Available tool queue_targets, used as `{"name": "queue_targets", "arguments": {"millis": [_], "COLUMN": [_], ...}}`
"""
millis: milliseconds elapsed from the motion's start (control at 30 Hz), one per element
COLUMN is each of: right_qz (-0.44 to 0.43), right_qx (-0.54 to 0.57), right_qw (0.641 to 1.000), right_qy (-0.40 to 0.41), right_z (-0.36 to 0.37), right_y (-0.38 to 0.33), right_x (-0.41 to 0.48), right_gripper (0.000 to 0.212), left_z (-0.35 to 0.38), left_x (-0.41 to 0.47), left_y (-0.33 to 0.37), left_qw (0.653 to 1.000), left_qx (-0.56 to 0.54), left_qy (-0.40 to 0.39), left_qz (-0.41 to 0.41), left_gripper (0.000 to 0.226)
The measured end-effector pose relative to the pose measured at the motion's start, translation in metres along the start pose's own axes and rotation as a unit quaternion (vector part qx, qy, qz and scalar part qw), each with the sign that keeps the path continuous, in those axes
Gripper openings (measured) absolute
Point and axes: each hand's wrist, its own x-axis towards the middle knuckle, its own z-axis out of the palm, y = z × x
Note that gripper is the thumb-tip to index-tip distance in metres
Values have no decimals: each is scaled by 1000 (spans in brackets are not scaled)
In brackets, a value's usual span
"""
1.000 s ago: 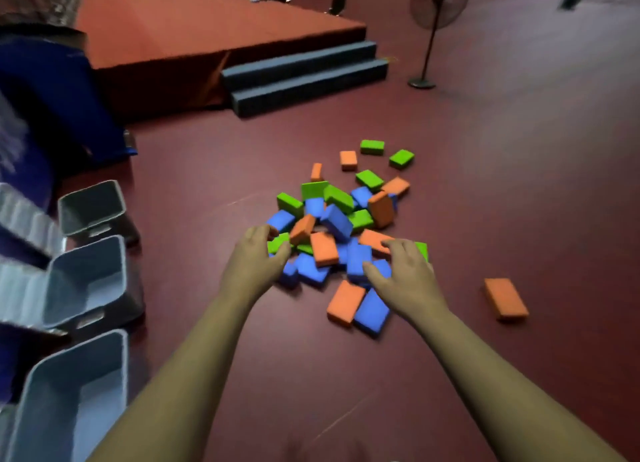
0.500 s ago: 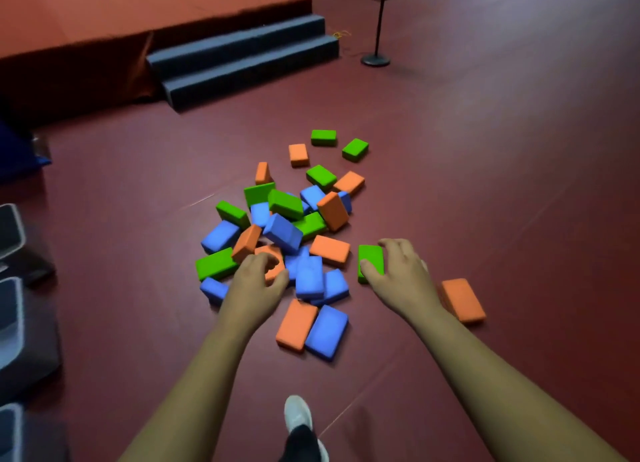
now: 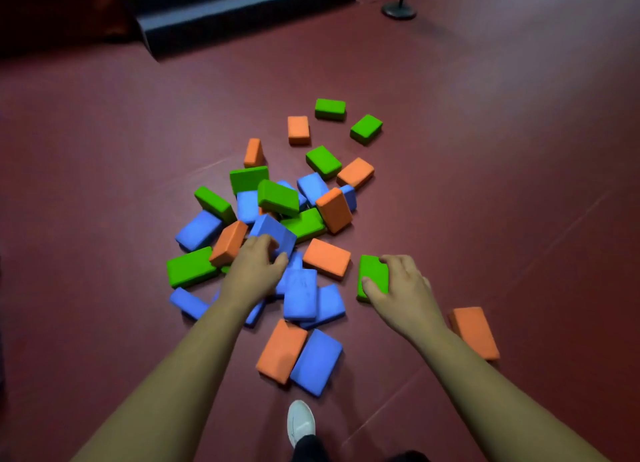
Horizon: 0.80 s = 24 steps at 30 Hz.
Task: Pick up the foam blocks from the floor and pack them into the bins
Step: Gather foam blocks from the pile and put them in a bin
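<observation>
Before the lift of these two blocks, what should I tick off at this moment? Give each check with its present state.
1. Right hand on the green block, thumb at the near edge, fingers over the far corner: ok.
2. Green block free of neighbours, alone on the floor: ok.
3. Left hand grip on the tilted blue block: cannot tell, the fingers hide the contact.
4. Blue block free to lift: not ok, it leans among other blocks in the pile.
5. Bins within sight for the drop: not ok, none in view.
6. Shoe apart from the blocks: ok.
</observation>
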Motion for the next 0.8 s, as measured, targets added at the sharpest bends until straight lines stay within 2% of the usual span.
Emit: {"name": "queue_targets", "arguments": {"millis": [133,267,533,800], "right_qz": [15,20,12,-25], "right_qx": [-6,-7,14,-11], "right_qw": [999,993,960,940], "right_qy": [-51,-120,-278,-340], "right_z": [37,112,326,542], "right_y": [23,51,136,215], "right_x": [76,163,314,401], "right_gripper": [52,48,44,52], "left_z": [46,114,306,495], "left_x": [72,130,198,234], "left_y": [-27,-80,-208,-345], "left_qw": [999,993,959,924], "left_qx": [-6,-2,-16,-27], "left_qy": [-13,-47,-66,-95], "left_qz": [-44,-112,-276,-369], "left_gripper": [15,11,14,30]}}
